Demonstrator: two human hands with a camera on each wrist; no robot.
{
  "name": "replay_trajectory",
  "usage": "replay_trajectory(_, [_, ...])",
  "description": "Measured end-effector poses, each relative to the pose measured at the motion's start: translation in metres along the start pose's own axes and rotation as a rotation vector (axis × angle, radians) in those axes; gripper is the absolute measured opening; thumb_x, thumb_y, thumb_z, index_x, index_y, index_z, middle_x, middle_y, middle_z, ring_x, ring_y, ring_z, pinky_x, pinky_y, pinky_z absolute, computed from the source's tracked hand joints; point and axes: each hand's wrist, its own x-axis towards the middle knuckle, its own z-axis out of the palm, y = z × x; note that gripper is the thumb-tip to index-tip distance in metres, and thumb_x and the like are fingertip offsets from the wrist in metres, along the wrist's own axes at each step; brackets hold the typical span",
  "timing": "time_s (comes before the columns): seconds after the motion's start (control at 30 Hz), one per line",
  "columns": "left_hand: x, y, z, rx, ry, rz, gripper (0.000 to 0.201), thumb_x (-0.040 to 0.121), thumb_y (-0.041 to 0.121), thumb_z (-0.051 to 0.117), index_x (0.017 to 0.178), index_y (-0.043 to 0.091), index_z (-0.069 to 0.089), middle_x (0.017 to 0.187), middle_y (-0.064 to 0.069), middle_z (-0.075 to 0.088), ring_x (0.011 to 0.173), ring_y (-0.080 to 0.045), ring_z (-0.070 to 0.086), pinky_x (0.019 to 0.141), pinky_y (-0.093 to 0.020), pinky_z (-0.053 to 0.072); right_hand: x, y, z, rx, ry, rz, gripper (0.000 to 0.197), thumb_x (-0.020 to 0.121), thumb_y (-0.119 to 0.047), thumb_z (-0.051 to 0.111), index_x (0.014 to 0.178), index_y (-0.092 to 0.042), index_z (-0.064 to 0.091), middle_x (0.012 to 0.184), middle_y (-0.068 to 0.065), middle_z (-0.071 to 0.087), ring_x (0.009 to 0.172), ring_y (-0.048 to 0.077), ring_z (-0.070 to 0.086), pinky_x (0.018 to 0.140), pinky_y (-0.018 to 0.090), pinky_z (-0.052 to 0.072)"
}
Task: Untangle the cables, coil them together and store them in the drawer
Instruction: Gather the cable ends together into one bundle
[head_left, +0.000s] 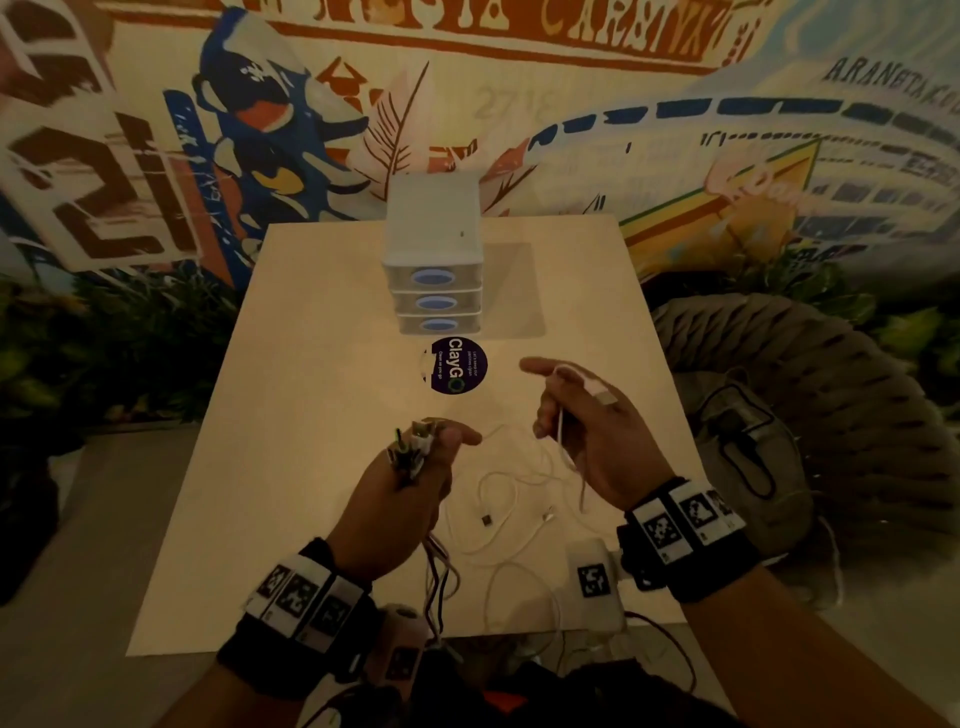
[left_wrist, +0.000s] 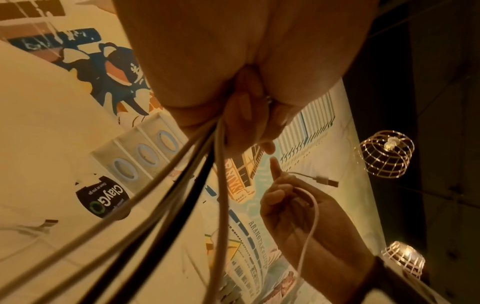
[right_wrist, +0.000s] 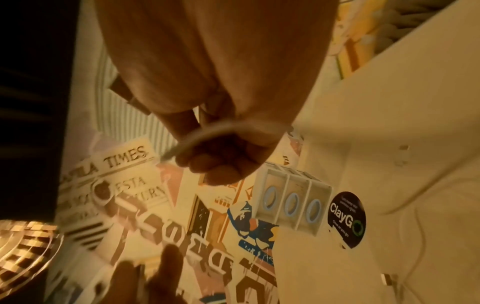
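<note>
1. While the left hand (head_left: 402, 499) is raised above the table (head_left: 291, 415), its fingers are curled tight round a bundle (head_left: 410, 449) of cable ends; plugs stick up past the knuckles, thumb stretched to the right.
2. Left wrist view: several strands, pale and black, run out of the closed fist (left_wrist: 233, 86) toward the camera.
3. In the head view the same strands hang below the fist and trail off the near table edge.
4. Right hand (head_left: 587, 436): held up to the right of the left, apart from it. Lower fingers curled on a white cable (head_left: 563, 431); index finger pointing left.
5. The cable loops over the index finger; its plug (head_left: 605, 397) lies against the back of the hand.
6. Right wrist view: white cable (right_wrist: 207, 131) crosses the curled fingers (right_wrist: 221, 162), pinned under them.
7. Below the right hand the cable drops to the table and joins loose white loops (head_left: 498, 483) lying between the two wrists. Two free plugs rest there on the wood.
8. Drawers (head_left: 434, 270): small white unit of three, blue oval handles, all closed, at the far middle of the table, well apart from both hands.
9. A round dark sticker (head_left: 457, 365) lies flat just in front of the drawers.
10. Painted mural (head_left: 727, 156) behind the table; woven chair (head_left: 831, 405) to the right.
</note>
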Motion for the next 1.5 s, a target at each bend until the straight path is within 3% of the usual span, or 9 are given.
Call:
replay_trajectory(0.13, [0.003, 0.01, 0.005, -0.077, -0.027, -0.018, 0.032, 0.099, 0.04, 0.048, 0.113, 0.021, 0.069, 0.06, 0.003, 0.034, 0.049, -0.015, 0.023, 0.045, -0.027, 0.024, -0.018, -0.004, 0.021, -0.338, 0.014, -0.042, 0.023, 0.105, -0.017, 0.052, 0.109, -0.012, 0.075, 0.071, 0.005, 0.062, 0.051, 0.016, 0.051, 0.049, 0.028, 0.045])
replay_trajectory(0.3, [-0.002, 0.022, 0.018, 0.173, -0.02, 0.153, 0.026, 0.102, 0.014, 0.055, 0.128, 0.015, 0.054, 0.066, 0.021, 0.061, 0.053, 0.004, 0.053, 0.055, -0.01, 0.041, -0.025, -0.005, 0.041, -0.783, 0.006, -0.15, 0.03, 0.105, -0.038, 0.05, 0.083, -0.042, 0.07, 0.053, -0.009, 0.055, 0.05, 0.008, 0.048, 0.053, 0.019, 0.037])
replay_trajectory(0.43, [-0.003, 0.021, 0.018, 0.163, 0.07, 0.18, 0.035, 0.093, 0.017, 0.07, 0.125, 0.025, 0.056, 0.064, 0.005, 0.053, 0.054, -0.018, 0.047, 0.057, -0.026, 0.044, -0.027, -0.005, 0.039, -1.007, -0.067, -0.176, 0.034, 0.104, -0.038, 0.049, 0.083, -0.026, 0.072, 0.071, -0.004, 0.067, 0.069, 0.009, 0.06, 0.066, 0.021, 0.045])
replay_trajectory(0.57, [-0.003, 0.024, 0.013, 0.157, 0.05, 0.147, 0.022, 0.092, 0.026, 0.071, 0.113, 0.024, 0.064, 0.055, -0.003, 0.049, 0.051, -0.013, 0.047, 0.054, -0.021, 0.041, -0.029, -0.008, 0.034, -1.205, -0.238, -0.236, 0.019, 0.099, -0.025, 0.058, 0.091, -0.021, 0.075, 0.083, -0.005, 0.072, 0.065, 0.003, 0.053, 0.064, 0.015, 0.039])
replay_trajectory(0.73, [0.002, 0.024, 0.017, 0.186, 0.102, 0.078, 0.028, 0.101, 0.028, 0.057, 0.088, 0.005, 0.064, 0.056, 0.0, 0.058, 0.046, -0.002, 0.047, 0.051, -0.014, 0.037, -0.035, -0.004, 0.042, -1.225, -0.396, -0.22, 0.022, 0.101, -0.033, 0.054, 0.101, -0.026, 0.075, 0.084, -0.002, 0.074, 0.07, 0.007, 0.061, 0.063, 0.022, 0.042])
replay_trajectory(0.93, [0.01, 0.028, 0.007, -0.032, 0.442, -0.001, 0.032, 0.1, 0.045, 0.052, 0.078, 0.022, 0.056, 0.05, 0.007, 0.041, 0.044, -0.01, 0.036, 0.049, -0.027, 0.033, -0.047, 0.002, 0.018, -1.03, -0.427, -0.037, 0.039, 0.107, -0.044, 0.039, 0.088, -0.023, 0.065, 0.07, -0.012, 0.058, 0.06, 0.0, 0.052, 0.06, 0.013, 0.035])
replay_trajectory(1.23, [0.01, 0.031, -0.007, -0.284, 0.583, 0.044, 0.04, 0.106, 0.037, 0.048, 0.068, 0.024, 0.044, 0.06, 0.002, 0.037, 0.044, -0.009, 0.028, 0.04, -0.021, 0.028, -0.078, 0.022, -0.076, -0.96, -0.189, 0.05, 0.038, 0.102, -0.049, 0.043, 0.076, -0.024, 0.058, 0.057, -0.01, 0.044, 0.053, 0.004, 0.042, 0.057, 0.016, 0.034])
replay_trajectory(1.4, [0.013, 0.032, -0.006, -0.348, 0.552, 0.106, 0.046, 0.106, 0.037, 0.048, 0.062, 0.028, 0.042, 0.054, 0.007, 0.032, 0.043, -0.008, 0.026, 0.041, -0.022, 0.025, -0.09, 0.042, -0.109, -0.971, -0.126, 0.136, 0.048, 0.097, -0.068, 0.036, 0.078, -0.03, 0.058, 0.073, 0.01, 0.059, 0.069, 0.027, 0.057, 0.069, 0.042, 0.052])
replay_trajectory(1.5, [0.011, 0.034, -0.002, -0.32, 0.546, 0.115, 0.053, 0.104, 0.034, 0.054, 0.052, 0.028, 0.047, 0.048, 0.01, 0.033, 0.04, -0.008, 0.027, 0.041, -0.022, 0.028, -0.101, 0.053, -0.111, -0.885, -0.189, 0.211, 0.038, 0.104, -0.05, 0.043, 0.082, -0.03, 0.067, 0.079, 0.01, 0.066, 0.077, 0.026, 0.064, 0.082, 0.046, 0.054])
